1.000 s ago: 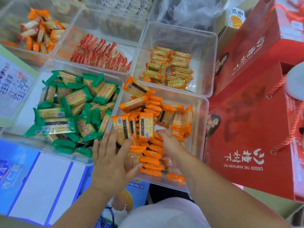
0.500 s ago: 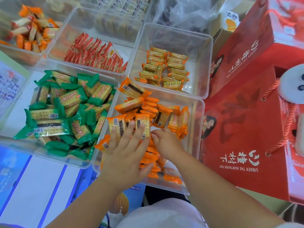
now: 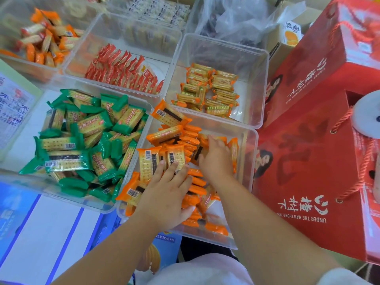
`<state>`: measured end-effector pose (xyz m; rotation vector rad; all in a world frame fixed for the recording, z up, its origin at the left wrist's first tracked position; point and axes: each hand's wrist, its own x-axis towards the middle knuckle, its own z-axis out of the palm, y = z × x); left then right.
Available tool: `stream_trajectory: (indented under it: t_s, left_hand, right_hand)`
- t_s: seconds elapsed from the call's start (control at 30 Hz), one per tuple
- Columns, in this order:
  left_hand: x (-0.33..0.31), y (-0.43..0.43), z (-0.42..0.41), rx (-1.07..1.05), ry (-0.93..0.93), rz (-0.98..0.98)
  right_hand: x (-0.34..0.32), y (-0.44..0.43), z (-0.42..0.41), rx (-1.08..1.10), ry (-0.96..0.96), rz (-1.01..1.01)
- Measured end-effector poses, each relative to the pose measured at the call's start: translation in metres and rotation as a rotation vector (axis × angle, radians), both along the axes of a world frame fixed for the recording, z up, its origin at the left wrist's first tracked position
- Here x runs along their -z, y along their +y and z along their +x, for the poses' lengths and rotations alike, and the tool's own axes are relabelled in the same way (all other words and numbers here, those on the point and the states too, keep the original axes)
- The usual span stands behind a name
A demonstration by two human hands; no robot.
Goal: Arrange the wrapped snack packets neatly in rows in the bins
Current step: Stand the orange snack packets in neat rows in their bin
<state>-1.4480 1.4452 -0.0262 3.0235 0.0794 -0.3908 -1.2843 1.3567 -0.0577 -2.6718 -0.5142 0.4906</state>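
A clear bin (image 3: 251, 145) in front of me holds many orange snack packets (image 3: 167, 135). Some stand on edge in a row down the middle and others lie loose on top. My left hand (image 3: 167, 195) lies flat with spread fingers on the packets at the bin's near left. Farther in at the right, the fingers of my right hand (image 3: 216, 160) curl over a group of orange packets (image 3: 234, 149) standing on edge. Both palms hide what is under them.
A bin of loose green packets (image 3: 82, 145) adjoins on the left. Behind are bins of red packets (image 3: 123, 73), gold packets (image 3: 211, 89) and orange-and-white packets (image 3: 45, 44). Tall red gift boxes (image 3: 308, 161) stand close on the right. Blue-and-white cartons (image 3: 41, 233) lie underneath.
My left hand moved from the bin's near edge onto the orange packets. My right hand moved farther in and to the right, onto the standing packets.
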Motion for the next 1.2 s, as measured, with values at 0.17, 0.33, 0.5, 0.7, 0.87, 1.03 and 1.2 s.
stream_trajectory:
  t_s: [0.17, 0.33, 0.5, 0.7, 0.87, 1.03, 1.2]
  left_hand:
    - [0.008, 0.003, -0.003, -0.017, -0.019, -0.031]
    - [0.008, 0.003, -0.003, -0.038, -0.03, -0.05]
    - [0.001, -0.002, 0.009, -0.077, -0.062, -0.062]
    - [0.006, 0.005, 0.032, -0.002, 0.066, 0.014]
    - [0.012, 0.009, 0.035, 0.043, 0.088, 0.047]
    - [0.016, 0.012, 0.03, 0.059, 0.07, 0.024]
    - [0.02, 0.013, 0.029, 0.062, 0.063, 0.009]
  right_hand:
    - [0.004, -0.006, -0.004, -0.038, -0.047, -0.031]
    - [0.003, -0.012, -0.024, -0.086, 0.162, 0.116]
    - [0.001, -0.021, -0.024, -0.064, 0.371, 0.182]
    - [-0.005, -0.015, -0.018, -0.062, 0.391, 0.167]
    - [-0.01, -0.008, -0.006, 0.117, -0.121, 0.18]
    - [-0.003, -0.002, 0.01, 0.123, -0.17, 0.015]
    - [0.001, -0.003, 0.02, 0.01, -0.245, -0.264]
